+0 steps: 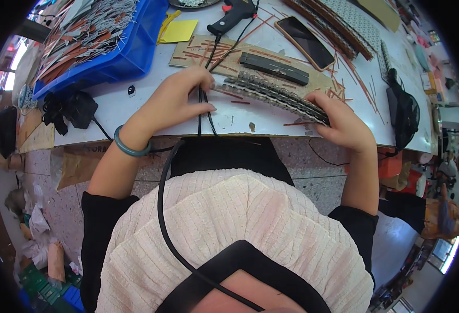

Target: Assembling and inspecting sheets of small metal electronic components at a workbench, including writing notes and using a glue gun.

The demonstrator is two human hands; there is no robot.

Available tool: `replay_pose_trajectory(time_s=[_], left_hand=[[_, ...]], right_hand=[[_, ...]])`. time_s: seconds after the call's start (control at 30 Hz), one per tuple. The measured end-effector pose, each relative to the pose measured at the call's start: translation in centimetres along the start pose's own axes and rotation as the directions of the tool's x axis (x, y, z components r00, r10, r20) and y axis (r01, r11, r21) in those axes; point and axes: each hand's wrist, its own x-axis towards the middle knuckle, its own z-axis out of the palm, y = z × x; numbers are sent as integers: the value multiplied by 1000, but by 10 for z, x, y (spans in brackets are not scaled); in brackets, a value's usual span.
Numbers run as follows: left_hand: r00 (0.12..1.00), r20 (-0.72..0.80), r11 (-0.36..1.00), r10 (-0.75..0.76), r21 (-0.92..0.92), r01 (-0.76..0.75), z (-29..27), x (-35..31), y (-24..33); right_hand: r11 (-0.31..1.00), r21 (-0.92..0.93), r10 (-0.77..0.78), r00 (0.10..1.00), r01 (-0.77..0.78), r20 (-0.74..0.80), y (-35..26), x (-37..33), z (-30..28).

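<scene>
My right hand (344,121) is closed around the right end of a long dark and silver strip (274,96) with rows of small metal teeth or parts. The strip is tilted above the near part of the table, its left end a little farther away. Close to that left end is my left hand (174,99), thumb and fingers apart, with nothing visible between them. Black cables (200,112) run down beside its fingertips. Just beyond the strip, a dark grey bar (274,69) lies on a brown board (187,55) scattered with thin reddish-brown strips.
A blue bin (135,55) full of grey and reddish pieces stands at the left. Farther back lie a yellow notepad (180,31), a black glue gun (232,18) and a phone (305,41). Long brown racks (334,26) fill the back right. A black mesh bag (403,112) hangs by the right edge.
</scene>
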Motion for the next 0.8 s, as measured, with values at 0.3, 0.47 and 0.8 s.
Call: replay_pose_trajectory(time_s=[0.3, 0.47, 0.8], left_hand=[[991, -98, 994, 96, -35, -100, 33, 26, 26], [991, -104, 995, 83, -38, -88, 41, 32, 16], [993, -115, 966, -28, -259, -3, 41, 31, 17]], right_hand=[[970, -214, -134, 987, 113, -84, 2, 7, 13], [969, -245, -88, 969, 29, -232, 0, -14, 17], [993, -17, -111, 849, 119, -516, 21, -19, 42]])
